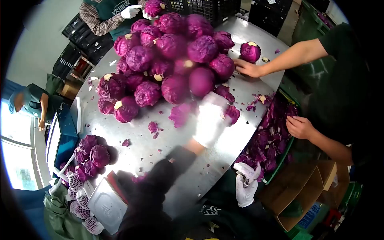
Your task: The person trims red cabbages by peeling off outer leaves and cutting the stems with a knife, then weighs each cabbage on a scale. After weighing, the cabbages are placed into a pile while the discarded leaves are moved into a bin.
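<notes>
My left hand (211, 120), in a white glove, reaches over the metal table (176, 160) beside the front of a heap of red cabbages (172, 60). It is smeared by motion, so its fingers do not show clearly. Close by lie a loose purple leaf (181, 115) and a purple piece (232, 114). My right hand (246, 186), also gloved, is low at the table's near right edge, closed around what looks like a small knife (245, 181). The knife is partly hidden by the fingers.
A bin of purple leaves (270, 140) stands right of the table, with cardboard boxes (296, 188) below. A co-worker's bare hand (249, 69) touches the heap; another person's gloved hand (131, 12) is behind it. Netted cabbages (82, 200) lie lower left by a metal box (107, 206).
</notes>
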`<state>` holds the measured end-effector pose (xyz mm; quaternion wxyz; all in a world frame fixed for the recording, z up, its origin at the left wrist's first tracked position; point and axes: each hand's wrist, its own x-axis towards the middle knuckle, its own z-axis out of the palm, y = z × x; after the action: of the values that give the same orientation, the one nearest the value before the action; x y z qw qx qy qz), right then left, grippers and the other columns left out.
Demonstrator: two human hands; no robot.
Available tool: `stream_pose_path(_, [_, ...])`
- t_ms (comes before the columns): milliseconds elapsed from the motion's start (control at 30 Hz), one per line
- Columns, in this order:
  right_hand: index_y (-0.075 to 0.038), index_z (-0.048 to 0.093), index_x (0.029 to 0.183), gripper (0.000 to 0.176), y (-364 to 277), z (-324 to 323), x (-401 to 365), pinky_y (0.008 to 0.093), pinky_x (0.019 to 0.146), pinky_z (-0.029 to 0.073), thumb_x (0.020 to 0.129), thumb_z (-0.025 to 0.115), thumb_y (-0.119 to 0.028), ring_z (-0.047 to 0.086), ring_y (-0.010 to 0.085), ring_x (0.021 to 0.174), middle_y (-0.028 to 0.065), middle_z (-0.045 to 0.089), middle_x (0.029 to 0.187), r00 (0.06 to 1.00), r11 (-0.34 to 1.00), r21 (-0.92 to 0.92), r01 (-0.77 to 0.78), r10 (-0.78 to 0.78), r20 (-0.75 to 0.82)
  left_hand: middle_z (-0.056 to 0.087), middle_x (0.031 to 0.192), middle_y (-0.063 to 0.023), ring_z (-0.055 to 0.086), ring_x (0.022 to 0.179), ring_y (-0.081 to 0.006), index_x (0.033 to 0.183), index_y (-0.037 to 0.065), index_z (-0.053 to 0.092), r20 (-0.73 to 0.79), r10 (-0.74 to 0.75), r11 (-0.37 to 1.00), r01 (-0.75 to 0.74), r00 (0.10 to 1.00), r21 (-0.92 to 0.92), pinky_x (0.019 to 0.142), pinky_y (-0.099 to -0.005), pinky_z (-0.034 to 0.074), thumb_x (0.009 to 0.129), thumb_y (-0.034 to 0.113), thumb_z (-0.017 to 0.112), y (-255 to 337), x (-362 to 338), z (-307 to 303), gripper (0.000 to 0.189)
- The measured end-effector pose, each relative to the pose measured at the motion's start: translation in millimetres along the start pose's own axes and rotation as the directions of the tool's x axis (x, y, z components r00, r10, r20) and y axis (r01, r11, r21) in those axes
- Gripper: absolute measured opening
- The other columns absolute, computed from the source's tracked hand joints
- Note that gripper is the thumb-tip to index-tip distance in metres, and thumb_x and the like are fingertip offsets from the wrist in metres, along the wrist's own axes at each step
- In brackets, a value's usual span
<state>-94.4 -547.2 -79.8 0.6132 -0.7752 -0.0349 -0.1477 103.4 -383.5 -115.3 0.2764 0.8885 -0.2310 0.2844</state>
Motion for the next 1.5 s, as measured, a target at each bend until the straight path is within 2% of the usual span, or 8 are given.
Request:
stream_pose_path(67, [0.002,0.057,0.099,0.012,3,7,7,0.0336,0.086,0.049,0.087,0.057,0.003,0.066,0.0268,0.096,0.0157,0.069,0.104,0.997,0.999,0.036,-0.012,0.009,0.076,0.039,0.143,-0.0287,0.039,0.132,-0.0473,0.144,0.004,0.04,-0.158,-0.213,0.921,0.252,0.964,0.297,0.104,-0.0564,0.035,0.069,0.034,0.085,-47,27,-34,0.092])
stream_pose_path(233, [0.001,0.059,0.11,0.018,21,38,6,0.0322,0.082,0.052,0.093,0.059,0.002,0.068,0.0233,0.091,0.014,0.07,0.101,0.981,0.979,0.177,-0.103,0.071,0.181,0.037,0.146,-0.0357,0.035,0.136,-0.0506,0.155,0.009,0.024,0.333,-0.482,0.834,0.308,0.81,0.457,0.115,-0.0519,0.031,0.057,0.054,0.089,-130,64,-71,0.126])
stream_pose_path(467, [0.001,0.048,0.142,0.051,35,93,9,0.0312,0.093,0.052,0.101,0.062,-0.027,0.062,0.0185,0.113,0.0078,0.064,0.127,0.518,0.509,0.28,-0.814,0.418,0.746,0.036,0.143,-0.0371,0.037,0.133,-0.0534,0.144,0.001,0.039,0.12,-0.262,0.916,0.208,0.958,0.343,0.112,-0.0551,0.033,0.059,0.038,0.089,-129,26,-57,0.105])
stream_pose_path(600, [-0.001,0.048,0.141,0.049,65,110,-6,0.0279,0.09,0.052,0.101,0.061,-0.026,0.063,0.016,0.111,0.0058,0.062,0.129,0.541,0.595,0.219,-0.773,0.438,0.718,0.041,0.141,-0.0321,0.041,0.133,-0.0456,0.141,0.001,0.039,0.008,-0.299,0.952,0.298,0.954,0.069,0.111,-0.0506,0.037,0.063,0.034,0.088,-107,7,-81,0.098])
stream_pose_path(733, [-0.002,0.047,0.142,0.048,26,97,29,0.0231,0.068,0.054,0.103,0.058,-0.028,0.068,0.013,0.089,0.0075,0.067,0.116,0.663,0.688,0.21,-0.694,0.498,0.559,0.049,0.136,-0.0112,0.046,0.13,-0.0213,0.143,0.004,0.038,0.353,-0.539,0.331,0.577,0.765,-0.747,0.111,-0.0382,0.038,0.078,0.021,0.082,-61,-17,-137,0.08])
stream_pose_path(1000, [-0.006,0.045,0.148,0.061,-21,104,44,0.0222,0.053,0.041,0.098,0.065,-0.035,0.045,0.0047,0.061,-0.0048,0.053,0.083,0.659,0.61,0.341,-0.715,0.425,0.621,0.045,0.147,-0.0116,0.043,0.138,-0.0237,0.152,0.006,0.032,0.538,-0.608,-0.349,0.411,0.584,-0.842,0.115,-0.0395,0.037,0.087,0.018,0.07,25,-109,-204,0.076])
stream_pose_path(1333, [-0.005,0.058,0.132,0.04,-25,115,-26,0.0198,0.05,0.035,0.097,0.067,-0.021,0.043,0.0008,0.057,-0.0059,0.06,0.08,0.428,0.657,-0.061,-0.751,0.555,0.713,0.04,0.151,-0.0083,0.046,0.134,-0.02,0.157,0.01,0.026,0.497,-0.744,-0.09,0.671,0.446,-0.736,0.113,-0.0347,0.038,0.079,0.006,0.082,59,-201,-239,0.096])
stream_pose_path(1500, [-0.007,0.064,0.121,0.026,-14,108,-34,0.0343,0.069,0.056,0.096,0.06,-0.01,0.069,0.0273,0.07,0.012,0.068,0.087,0.799,0.991,-0.099,0.086,-0.01,0.601,0.045,0.143,-0.0172,0.049,0.131,-0.027,0.152,0.007,0.029,0.381,-0.817,0.305,0.885,0.433,-0.351,0.11,-0.0419,0.042,0.067,0.024,0.091,53,-240,-227,0.107])
